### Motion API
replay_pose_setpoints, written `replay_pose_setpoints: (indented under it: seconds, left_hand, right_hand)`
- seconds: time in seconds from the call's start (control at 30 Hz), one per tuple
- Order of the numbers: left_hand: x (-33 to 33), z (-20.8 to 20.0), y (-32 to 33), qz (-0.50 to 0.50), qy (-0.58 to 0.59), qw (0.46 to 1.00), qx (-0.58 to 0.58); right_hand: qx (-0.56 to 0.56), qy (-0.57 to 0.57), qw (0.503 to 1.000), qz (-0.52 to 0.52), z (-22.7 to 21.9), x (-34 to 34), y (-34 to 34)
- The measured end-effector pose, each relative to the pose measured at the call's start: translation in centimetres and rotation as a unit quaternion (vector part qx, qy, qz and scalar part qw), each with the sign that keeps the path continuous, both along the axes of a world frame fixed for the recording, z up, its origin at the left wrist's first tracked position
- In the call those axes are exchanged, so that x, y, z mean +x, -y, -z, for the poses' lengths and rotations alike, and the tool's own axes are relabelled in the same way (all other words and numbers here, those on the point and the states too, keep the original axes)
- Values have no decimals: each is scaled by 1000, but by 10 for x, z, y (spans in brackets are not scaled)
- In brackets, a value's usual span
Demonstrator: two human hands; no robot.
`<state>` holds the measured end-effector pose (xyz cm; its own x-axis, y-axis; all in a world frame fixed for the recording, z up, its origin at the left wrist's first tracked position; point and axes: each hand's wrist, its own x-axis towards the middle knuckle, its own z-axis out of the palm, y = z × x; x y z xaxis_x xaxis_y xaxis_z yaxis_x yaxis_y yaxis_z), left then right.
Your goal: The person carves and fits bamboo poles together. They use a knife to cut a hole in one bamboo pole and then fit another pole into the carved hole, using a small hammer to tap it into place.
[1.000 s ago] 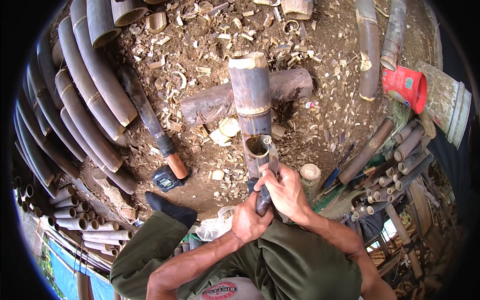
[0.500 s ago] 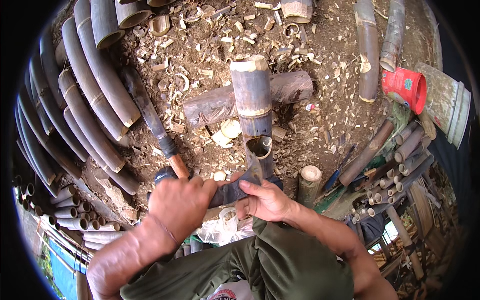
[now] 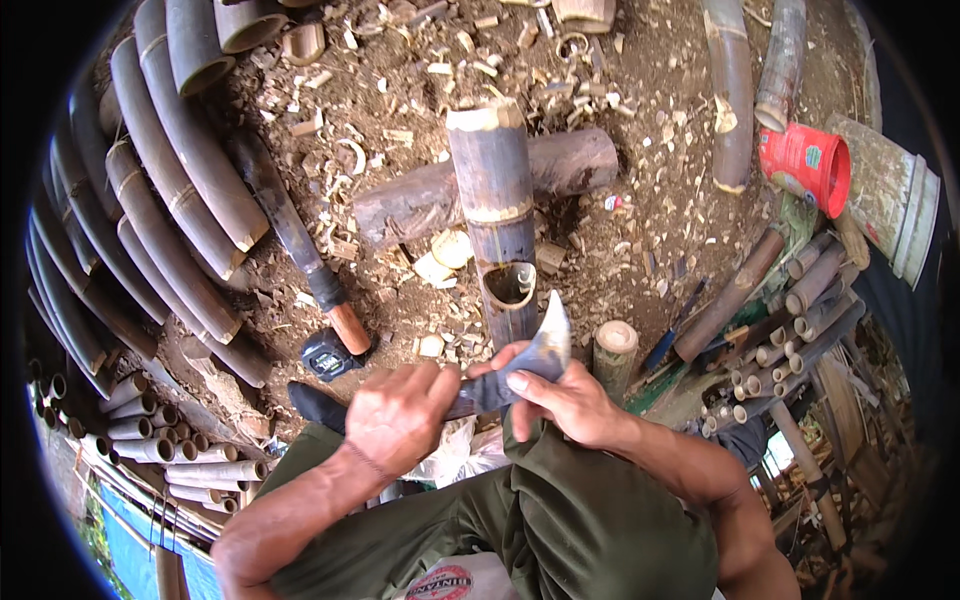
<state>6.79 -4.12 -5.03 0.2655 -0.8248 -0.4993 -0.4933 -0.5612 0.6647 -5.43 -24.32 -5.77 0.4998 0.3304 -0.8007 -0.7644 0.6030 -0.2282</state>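
— Over the person's lap, what does each grip hold?

— Left hand [image 3: 398,412]: fingers wrapped around the dark handle of a curved knife [image 3: 548,350]. Right hand [image 3: 575,405]: closed on the same knife near the base of the blade, thumb laid against its flat.

— Position of the knife?

— Held crosswise, handle toward the left, blade bending forward to a point just right of a bamboo tube [image 3: 490,175]. Contact with the tube cannot be confirmed.

— Condition of the tube?

— It rests across a log [image 3: 405,205]. Far rim pale and trimmed; an oval opening shows in the nearer part.

— Surroundings?

— Ground [image 3: 655,215] strewn with wood chips [image 3: 397,135]. To the left, a machete [image 3: 298,245] with its handle beside a tape measure [image 3: 330,357]. To the right, a red bucket [image 3: 800,165] next to a dirty white bucket [image 3: 885,195].
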Motion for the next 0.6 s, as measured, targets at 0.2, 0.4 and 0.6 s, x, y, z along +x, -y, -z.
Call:
replay_pose_setpoints:
  seconds: [0.2,0.4,0.6]
  left_hand:
    - [63,-4,16,107,-169,969,142]
    - [-11,26,-2,-97,-317,936,118]
    - [-106,20,51,-381,-393,830,105]
  right_hand:
    - [139,-128,973,133,18,11,-15]
    - [-83,-128,988,-25,14,16,-10]
    - [-329,-50,918,-216,19,19,0]
